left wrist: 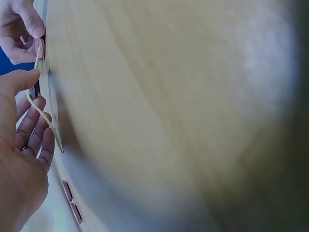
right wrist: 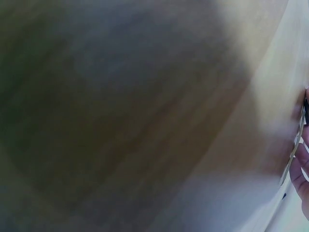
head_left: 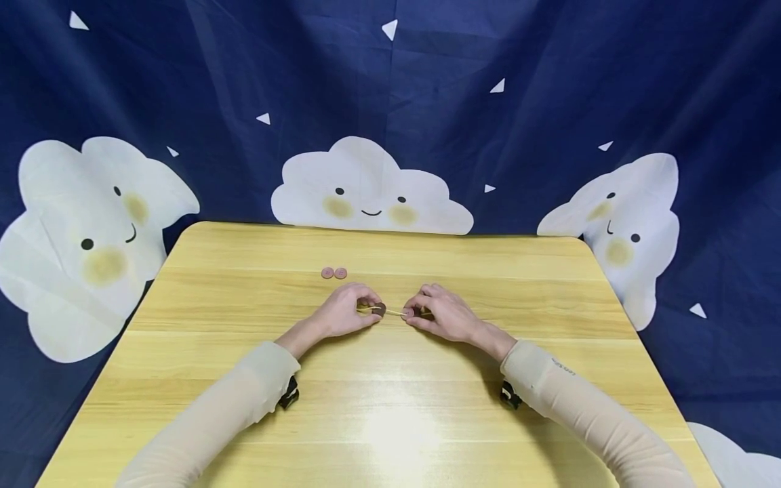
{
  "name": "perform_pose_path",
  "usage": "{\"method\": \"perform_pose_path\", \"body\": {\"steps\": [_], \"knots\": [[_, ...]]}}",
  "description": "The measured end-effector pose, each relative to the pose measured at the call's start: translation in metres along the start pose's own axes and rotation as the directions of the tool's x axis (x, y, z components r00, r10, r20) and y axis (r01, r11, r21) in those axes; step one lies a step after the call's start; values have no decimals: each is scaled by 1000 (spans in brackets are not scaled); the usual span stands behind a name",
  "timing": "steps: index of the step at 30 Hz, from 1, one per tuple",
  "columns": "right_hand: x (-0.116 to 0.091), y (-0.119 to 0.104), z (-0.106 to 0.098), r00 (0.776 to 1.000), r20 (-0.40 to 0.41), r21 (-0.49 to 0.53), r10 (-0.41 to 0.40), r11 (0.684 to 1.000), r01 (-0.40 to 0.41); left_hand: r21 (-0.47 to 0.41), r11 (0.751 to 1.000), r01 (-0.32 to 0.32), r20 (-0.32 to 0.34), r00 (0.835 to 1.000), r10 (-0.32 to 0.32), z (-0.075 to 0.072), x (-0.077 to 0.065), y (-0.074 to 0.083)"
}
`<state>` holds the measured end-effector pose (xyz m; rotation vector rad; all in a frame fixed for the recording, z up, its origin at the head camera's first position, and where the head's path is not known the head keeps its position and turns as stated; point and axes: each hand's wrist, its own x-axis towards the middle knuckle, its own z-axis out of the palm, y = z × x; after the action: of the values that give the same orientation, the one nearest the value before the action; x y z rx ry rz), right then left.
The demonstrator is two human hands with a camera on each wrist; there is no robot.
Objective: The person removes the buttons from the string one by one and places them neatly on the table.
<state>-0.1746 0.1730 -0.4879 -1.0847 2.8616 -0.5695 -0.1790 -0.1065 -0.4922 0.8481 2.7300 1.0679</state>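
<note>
Over the far middle of the table, a yellow cord (head_left: pixel 394 312) stretches between both hands. My left hand (head_left: pixel 343 310) pinches a dark brown button (head_left: pixel 379 310) between thumb and fingers. In the left wrist view, the cord (left wrist: pixel 46 118) passes that button and trails its end below the fingers. My right hand (head_left: pixel 447 316) pinches a pink button (left wrist: pixel 39 47) where the cord meets it. A dark piece (head_left: pixel 417 312) shows beside it, partly hidden by the fingers. At the right wrist view's edge, another length of cord (right wrist: pixel 293 150) hangs along my right fingers.
Two pink buttons (head_left: pixel 340 273) lie side by side on the wooden table (head_left: pixel 256 285), beyond my left hand. The table's far edge meets a dark blue curtain (head_left: pixel 390 81) printed with white clouds.
</note>
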Motion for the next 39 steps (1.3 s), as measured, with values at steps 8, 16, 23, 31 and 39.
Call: {"method": "perform_pose_path", "body": {"steps": [8,16,23,31,39], "knots": [[-1,-1,-1,1000,5,-3,0,1000,0,-1,1000,10,-16,1000,-10,-3,-1,-3],[0,-1,-2,1000,-4,-9,-9,1000,9,-3,1000,9,-29,1000,-10,-9,-3,-5],[0,-2,-2,1000,1,-8,-9,1000,9,-13,1000,25,-32,999,-25,-14,-7,-8],[0,0,0,1000,-1,-15,-8,1000,8,-15,999,39,-48,998,-39,-20,-12,-14],[1,0,0,1000,-1,-12,-10,1000,10,-3,999,46,-69,997,-46,-24,-16,-21]]}}
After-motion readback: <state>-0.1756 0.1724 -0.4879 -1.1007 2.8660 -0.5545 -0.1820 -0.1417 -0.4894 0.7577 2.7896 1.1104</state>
